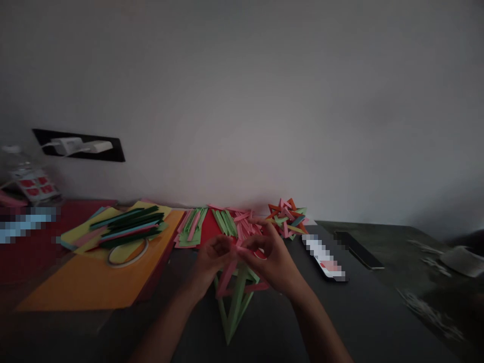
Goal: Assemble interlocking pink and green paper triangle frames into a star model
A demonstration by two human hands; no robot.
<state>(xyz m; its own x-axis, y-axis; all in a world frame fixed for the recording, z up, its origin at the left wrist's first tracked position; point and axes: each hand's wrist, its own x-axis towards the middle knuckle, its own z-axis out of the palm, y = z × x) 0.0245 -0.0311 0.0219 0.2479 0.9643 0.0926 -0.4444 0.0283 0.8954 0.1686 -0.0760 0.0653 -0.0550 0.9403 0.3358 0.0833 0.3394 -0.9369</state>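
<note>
Paper frame partly woven, many strips still loose

Green folded strips (236,302) form a pointed open frame hanging just under my hands, above the dark worktop (363,312). Both my left hand (212,262) and right hand (274,262) have fingers pinched shut on a pink strip (229,277) threaded through it — so I judge the piece half built. Behind lie loose creased strips (223,224) and a finished spiky star (287,218) — matte, stiff paper

Home craft desk: dark tabletop (359,312) w/ folded coloured paper strips (212,224), orange paper sheet (86,285), black wall socket panel (79,146) w/ chargers, plain wall
</note>
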